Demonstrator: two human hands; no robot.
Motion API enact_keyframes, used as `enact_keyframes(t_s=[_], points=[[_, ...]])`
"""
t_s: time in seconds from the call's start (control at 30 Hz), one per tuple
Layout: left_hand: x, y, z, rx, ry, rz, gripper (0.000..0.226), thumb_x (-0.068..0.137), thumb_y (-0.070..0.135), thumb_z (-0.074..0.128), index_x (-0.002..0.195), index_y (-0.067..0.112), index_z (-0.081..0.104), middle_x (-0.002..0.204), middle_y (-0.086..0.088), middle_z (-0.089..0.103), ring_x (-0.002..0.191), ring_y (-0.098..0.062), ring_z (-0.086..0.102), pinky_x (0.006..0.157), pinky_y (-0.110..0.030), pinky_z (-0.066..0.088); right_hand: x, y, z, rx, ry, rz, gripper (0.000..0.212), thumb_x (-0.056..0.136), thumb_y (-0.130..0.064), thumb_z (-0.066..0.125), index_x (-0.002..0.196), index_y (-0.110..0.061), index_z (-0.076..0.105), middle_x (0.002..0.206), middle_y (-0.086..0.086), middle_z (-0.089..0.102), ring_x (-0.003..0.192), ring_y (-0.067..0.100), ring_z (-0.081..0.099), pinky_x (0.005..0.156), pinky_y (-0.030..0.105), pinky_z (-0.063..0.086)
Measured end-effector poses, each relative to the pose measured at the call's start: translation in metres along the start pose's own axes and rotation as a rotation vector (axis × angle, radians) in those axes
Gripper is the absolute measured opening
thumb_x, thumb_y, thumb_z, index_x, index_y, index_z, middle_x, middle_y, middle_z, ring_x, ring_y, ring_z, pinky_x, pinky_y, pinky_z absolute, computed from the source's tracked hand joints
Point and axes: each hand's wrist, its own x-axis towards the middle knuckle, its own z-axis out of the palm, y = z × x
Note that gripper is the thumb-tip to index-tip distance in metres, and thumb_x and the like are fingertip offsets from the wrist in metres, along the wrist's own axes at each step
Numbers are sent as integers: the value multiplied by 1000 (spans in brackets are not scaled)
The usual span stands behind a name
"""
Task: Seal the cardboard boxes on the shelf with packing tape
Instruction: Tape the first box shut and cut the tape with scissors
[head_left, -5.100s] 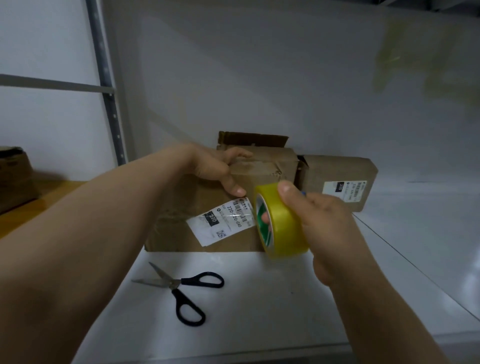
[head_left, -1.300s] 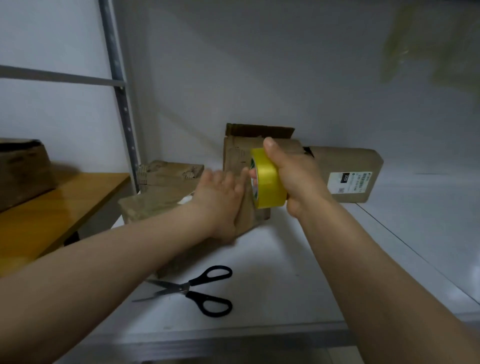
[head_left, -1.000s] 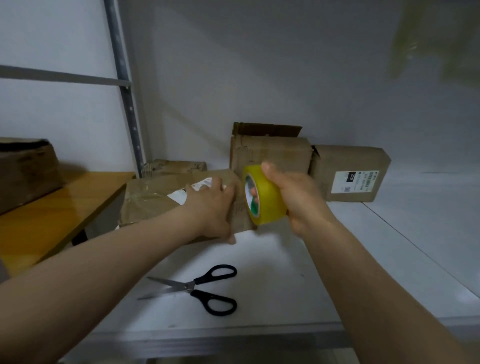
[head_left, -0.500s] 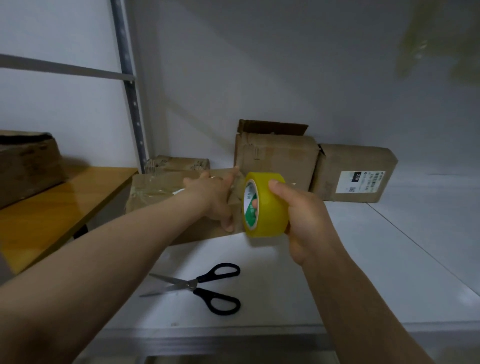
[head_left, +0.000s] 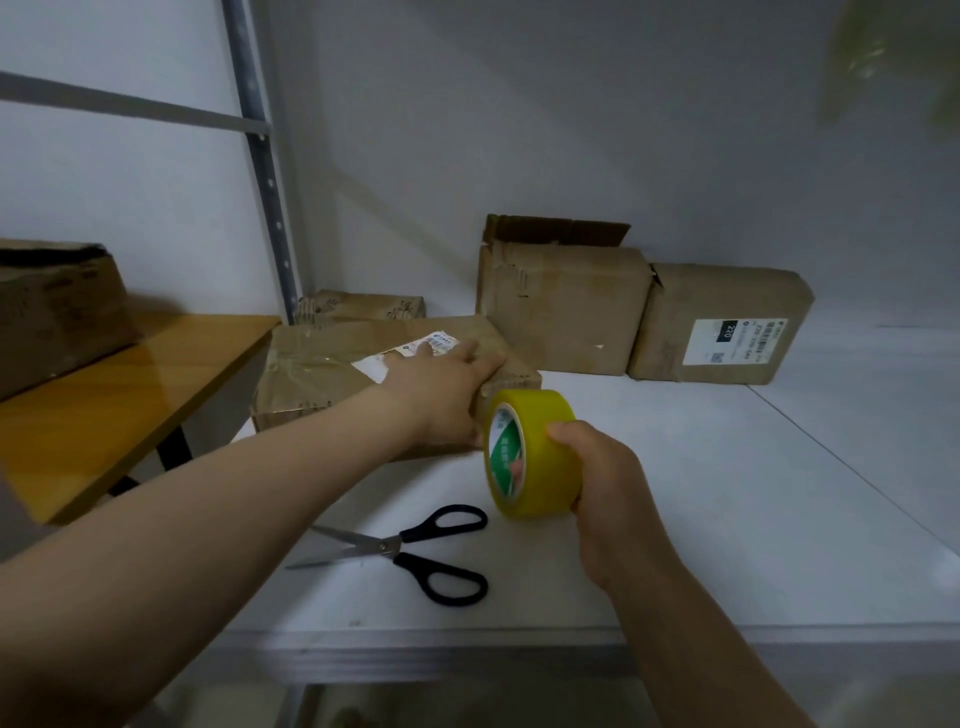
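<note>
Left hand is laid on the right end of the flat box, fingers near straight, pressing, with nothing gripped. Just right of it, the tape roll is clasped by the right hand, fingers curled round the rim. No strand can be made out. Risks judged: box slid by one-handed pressure; slack tape folded on itself; scissors, below both hands, reached only if one hand is freed.
</note>
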Motion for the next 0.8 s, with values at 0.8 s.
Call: enact_keyframes(t_s=[0.8], points=[[11, -23, -123, -834, -262, 135, 35, 83, 19, 66, 118, 17, 67, 123, -6, 68, 111, -23, 64, 106, -42, 47, 22, -141, 38, 48, -88, -403, 48, 96, -54, 60, 95, -8, 71, 84, 12, 78, 83, 29, 76, 90, 55, 58]])
